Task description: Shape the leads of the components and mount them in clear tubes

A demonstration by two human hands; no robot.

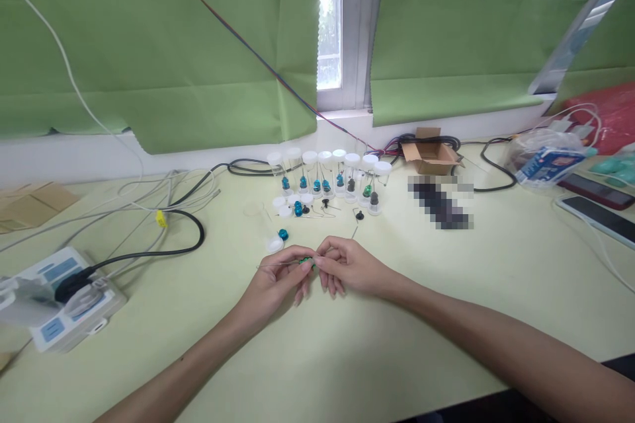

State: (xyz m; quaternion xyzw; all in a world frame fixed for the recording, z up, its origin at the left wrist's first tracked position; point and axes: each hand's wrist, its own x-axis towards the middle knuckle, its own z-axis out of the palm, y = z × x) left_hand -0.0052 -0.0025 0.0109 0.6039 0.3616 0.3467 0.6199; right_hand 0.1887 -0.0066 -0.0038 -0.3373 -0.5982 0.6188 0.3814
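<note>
Table: pale green, under everything here.
Left hand: thumb and finger pinching a green piece.
Right hand: thumb and finger pinching the piece's other end.
Clear tubes: 8, capped, upright, each with 1 piece inside; apparently finished.
Loose pieces: blue and black, lying before the tubes; probably left to do.
Green piece: between the hands; seemingly midway.

My left hand pinches a small green piece, a thin metal wire running out leftward, while the fingertips of my right hand meet at its other end, though I can't quite tell whether they grip it. Just beyond my left hand lies a teal piece beside a white cap; farther ahead of both hands stand white-capped vials.
</note>
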